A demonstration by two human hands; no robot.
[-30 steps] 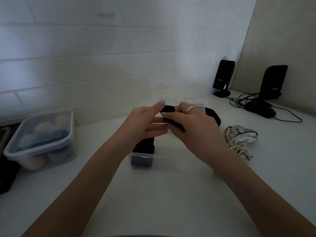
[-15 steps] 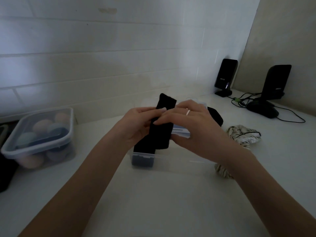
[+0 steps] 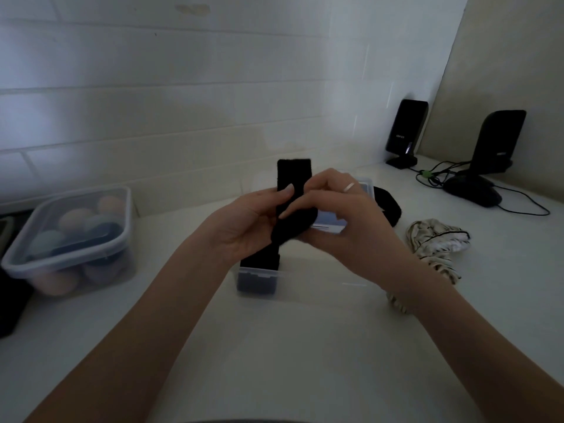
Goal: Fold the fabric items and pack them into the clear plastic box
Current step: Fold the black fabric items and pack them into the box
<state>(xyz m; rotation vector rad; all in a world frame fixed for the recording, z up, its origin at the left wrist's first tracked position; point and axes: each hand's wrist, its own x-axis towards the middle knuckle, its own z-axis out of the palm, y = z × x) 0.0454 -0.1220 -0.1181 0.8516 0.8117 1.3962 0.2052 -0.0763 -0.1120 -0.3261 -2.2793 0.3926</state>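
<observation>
A black fabric strip (image 3: 293,181) stands upright between my hands above the clear plastic box (image 3: 320,288). My left hand (image 3: 244,227) pinches its left edge with thumb and fingers. My right hand (image 3: 345,227), with a ring on one finger, curls around its lower part. Dark folded fabric (image 3: 259,270) fills the box's left end. Another black fabric piece (image 3: 389,206) lies behind my right hand, and a striped light fabric item (image 3: 436,242) lies to the right on the counter.
A lidded clear container (image 3: 70,239) with round pastel items stands at the left. Two black speakers (image 3: 404,132) (image 3: 497,141), a black mouse (image 3: 471,193) and cables sit at the back right. A tiled wall runs behind the white counter (image 3: 290,361).
The black strip has been raised from a low bundle between my fingers to an upright strip sticking above them. Both hands stay over the box.
</observation>
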